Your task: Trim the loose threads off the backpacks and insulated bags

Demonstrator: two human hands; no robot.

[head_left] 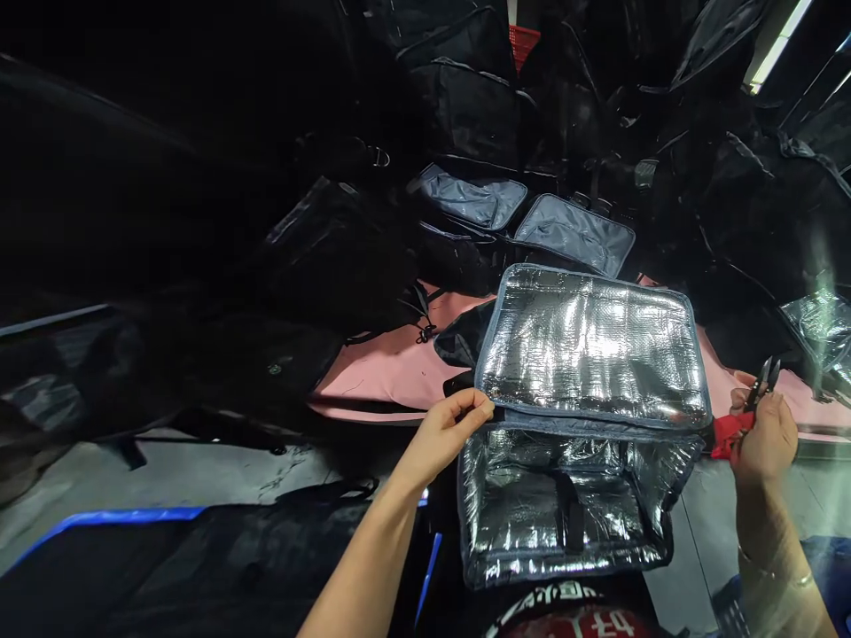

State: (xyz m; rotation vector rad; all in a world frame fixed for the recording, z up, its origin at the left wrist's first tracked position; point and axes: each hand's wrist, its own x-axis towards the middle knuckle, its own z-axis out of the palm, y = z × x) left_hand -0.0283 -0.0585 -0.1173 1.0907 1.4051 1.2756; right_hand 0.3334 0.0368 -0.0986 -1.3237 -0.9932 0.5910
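Observation:
An insulated cooler bag (585, 505) with a silver foil lining faces me, its foil-lined lid (591, 341) folded up and back. A dark strap lies across the inside. My left hand (458, 421) pinches the bag's dark-trimmed edge at the left end of the lid's hinge. At the right end, my right hand (768, 434) is closed around thread snips (764, 381), their blades pointing up. Red material (731, 434) shows between this hand and the bag's corner; I cannot tell whether it belongs to the snips or the bag.
Pink fabric (378, 368) covers part of the work surface behind the bag. Two grey mesh-like panels (575, 232) lie farther back among piled black bags (472, 106). Dark material with a blue edge (133, 514) is at lower left. A red basket (523, 44) shows at the back.

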